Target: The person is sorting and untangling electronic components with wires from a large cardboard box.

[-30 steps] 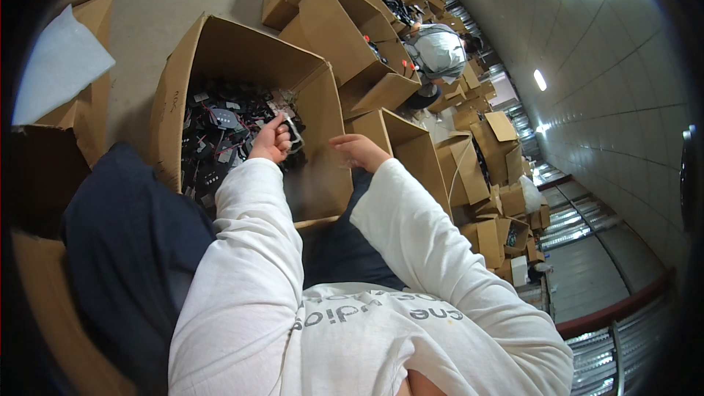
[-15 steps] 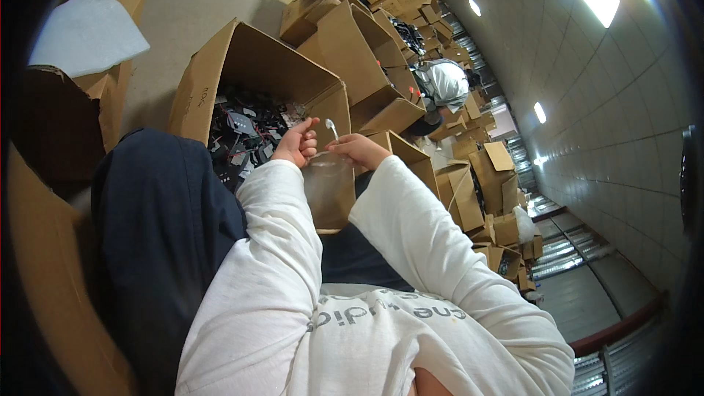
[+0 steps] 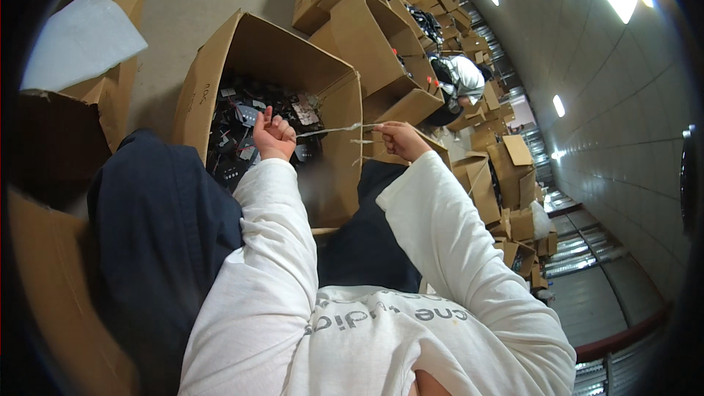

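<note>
A thin whitish strand [image 3: 330, 130], maybe twisted clear plastic or cord, is pulled taut between my hands above an open cardboard box [image 3: 337, 103]. My left hand [image 3: 275, 136] is over the box with its fingers curled, and the strand runs into it. To the right, my right hand [image 3: 402, 139] pinches the other end near the box's right wall. A loose end dangles just below the right hand. Inside the box lies a heap of small dark electronic parts [image 3: 231, 132] with grey plates and thin wires.
White plastic sheeting [image 3: 84, 37] lies over a carton at the left. More open cartons [image 3: 374, 44] stand beyond the box and along the right. A person in a white top [image 3: 462, 77] bends among them. My dark-trousered knee [image 3: 161, 220] is close to the box's near left.
My hands have moved apart, left hand leftward and right hand rightward, drawing the strand out straight between them. The clear film that hung under my hands is no longer distinct.
</note>
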{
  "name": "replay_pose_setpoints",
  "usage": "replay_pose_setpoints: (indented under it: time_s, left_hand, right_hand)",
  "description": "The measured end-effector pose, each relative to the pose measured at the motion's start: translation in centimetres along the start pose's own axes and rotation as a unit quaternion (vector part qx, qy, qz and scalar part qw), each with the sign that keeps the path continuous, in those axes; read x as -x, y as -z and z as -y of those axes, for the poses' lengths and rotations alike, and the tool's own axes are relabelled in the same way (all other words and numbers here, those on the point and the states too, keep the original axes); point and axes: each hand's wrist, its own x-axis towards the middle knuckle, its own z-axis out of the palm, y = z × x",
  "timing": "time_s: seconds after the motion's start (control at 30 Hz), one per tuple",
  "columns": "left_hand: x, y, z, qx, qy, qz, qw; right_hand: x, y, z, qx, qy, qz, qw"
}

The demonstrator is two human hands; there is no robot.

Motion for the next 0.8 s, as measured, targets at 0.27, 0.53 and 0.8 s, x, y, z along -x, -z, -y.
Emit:
replay_pose_setpoints:
  time_s: [0.27, 0.53, 0.8]
  left_hand:
    - [-0.6, 2.5, 0.0, 0.02, -0.09, -0.039, 0.995]
    - [0.8, -0.4, 4.4, -0.418, 0.214, 0.021, 0.883]
    - [3.3, -7.8, 10.7, -0.625, 0.19, 0.083, 0.753]
  right_hand:
    - [-1.4, 6.2, -0.8, -0.115, 0.0, -0.118, 0.986]
    - [-1.4, 1.3, 0.9, -0.047, -0.05, 0.109, 0.992]
    - [-0.5, -1.5, 1.8, 0.071, -0.039, 0.251, 0.965]
